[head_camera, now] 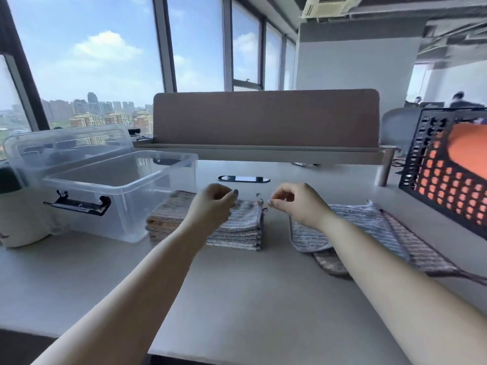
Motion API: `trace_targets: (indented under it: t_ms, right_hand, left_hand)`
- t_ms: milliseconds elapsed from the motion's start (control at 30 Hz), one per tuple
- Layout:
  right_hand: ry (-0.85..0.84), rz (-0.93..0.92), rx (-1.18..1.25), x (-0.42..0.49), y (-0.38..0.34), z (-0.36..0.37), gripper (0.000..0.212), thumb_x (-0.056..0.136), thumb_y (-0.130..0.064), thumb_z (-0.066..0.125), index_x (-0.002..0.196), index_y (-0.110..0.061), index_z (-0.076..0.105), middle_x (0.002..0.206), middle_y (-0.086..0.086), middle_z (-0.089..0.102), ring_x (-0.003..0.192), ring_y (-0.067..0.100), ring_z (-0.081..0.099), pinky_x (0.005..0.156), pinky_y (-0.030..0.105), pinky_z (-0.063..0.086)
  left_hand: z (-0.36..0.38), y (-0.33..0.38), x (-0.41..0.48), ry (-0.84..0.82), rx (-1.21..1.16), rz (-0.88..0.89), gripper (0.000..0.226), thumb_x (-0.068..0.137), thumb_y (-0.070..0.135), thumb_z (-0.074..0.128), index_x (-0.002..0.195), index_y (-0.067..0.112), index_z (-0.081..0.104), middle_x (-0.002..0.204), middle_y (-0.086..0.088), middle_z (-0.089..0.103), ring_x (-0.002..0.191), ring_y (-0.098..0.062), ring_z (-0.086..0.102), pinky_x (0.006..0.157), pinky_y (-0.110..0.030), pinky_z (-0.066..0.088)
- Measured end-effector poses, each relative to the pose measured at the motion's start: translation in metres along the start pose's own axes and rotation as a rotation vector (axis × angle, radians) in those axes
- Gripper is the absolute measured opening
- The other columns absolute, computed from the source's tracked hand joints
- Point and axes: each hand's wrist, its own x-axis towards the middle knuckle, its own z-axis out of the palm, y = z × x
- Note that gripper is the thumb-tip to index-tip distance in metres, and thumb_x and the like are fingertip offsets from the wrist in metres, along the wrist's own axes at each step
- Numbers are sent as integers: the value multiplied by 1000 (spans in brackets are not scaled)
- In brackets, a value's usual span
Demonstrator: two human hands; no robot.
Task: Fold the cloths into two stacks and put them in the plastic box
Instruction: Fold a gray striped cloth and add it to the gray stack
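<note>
Head view: left grip [214, 204] is curled tight over the far edge of the grey stack [237, 233]. It hides that edge, so I cannot tell whether it pinches cloth. Right grip [295, 204] is narrow, thumb to fingertip, with nothing seen in it, just right of the stack's corner loop and apart from it.

The box [121, 185] is open with no cloth inside, and its lid [66, 143] leans behind it. A brown stack [163, 219] lies against the box's right wall, with the grey stack just right of that. Unfolded cloths [355, 227] lie flat and overlapping on the tabletop [237, 299], well right of the box. A black crate [434, 180] stands farther right.

Step, as I judge it: folding, squaring off the top of the grey stack, with nothing boxed yet. Next move calls for the right grip to go away from the box to the top flat cloth and fold it. The corner loop could snag.
</note>
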Motion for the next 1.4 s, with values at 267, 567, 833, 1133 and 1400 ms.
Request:
trace_targets:
  t_ms: [267,567,833,1133,1400]
  right_hand:
    - [95,272,-60,-79,78,-85,4,81,-14,72,78,-13,69,75,2,67,68,13,56,68,27,47]
    - [-78,319,-150,-133,111,-119,10,74,-8,75,83,-13,72,83,-2,66,73,5,57,70,12,42]
    - [107,284,-450,-135,115,-120,13,84,-14,56,92,-14,67,96,-2,62,89,16,58,79,28,44]
    - [828,189,237,-135,101,-143,18,90,-11,56,79,-26,56,69,-15,57,63,-8,50,64,14,38]
    - [409,523,-73,-139,127,-139,7,89,-22,62,91,-15,59,97,7,68,91,22,61,73,28,40]
  left_hand:
    - [119,-8,-9,-472,405,270,17,83,27,69,99,22,64,94,9,58,88,-11,57,74,-20,42]
    - [141,-22,-6,-423,765,463,20,86,17,56,103,21,67,109,-1,64,101,-25,60,79,-31,49]
    - [132,-25,3,-280,730,475,16,90,14,55,102,11,66,106,-8,61,96,-30,59,76,-35,48]
    - [135,24,-11,20,165,617,4,93,19,56,95,16,58,89,9,62,85,-8,58,71,-24,44]
    - [142,-7,-10,-330,449,248,16,97,28,44,106,15,46,73,-6,61,60,-22,56,55,-33,41]
